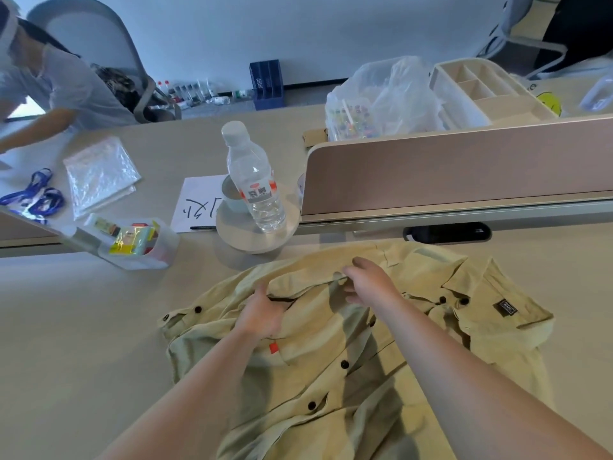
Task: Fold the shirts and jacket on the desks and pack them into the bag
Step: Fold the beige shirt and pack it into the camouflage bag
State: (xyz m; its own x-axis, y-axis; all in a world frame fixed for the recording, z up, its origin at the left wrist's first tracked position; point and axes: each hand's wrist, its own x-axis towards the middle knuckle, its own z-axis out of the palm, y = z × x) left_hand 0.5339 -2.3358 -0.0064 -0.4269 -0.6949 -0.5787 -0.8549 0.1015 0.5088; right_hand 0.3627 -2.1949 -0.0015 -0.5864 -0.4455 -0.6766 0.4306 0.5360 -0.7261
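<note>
— Left grip (262, 313) clutches a fold of the khaki shirt (331, 360), fingers hidden under cloth; right grip (368, 283) pinches near the collar.
— Shirt lies crumpled on the bench (83, 327), hem cut off below.

Your tabletop (83, 327) | nearest you: khaki shirt (331, 376), rumpled | beyond it: round stand (245, 237), handwritten sheet (195, 207), clear box (139, 240) | far left: plastic bags (99, 174), blue lanyards (39, 194)

Khaki button-up shirt (348, 353) with black buttons, rumpled, spread flat on desk (83, 327).
</note>
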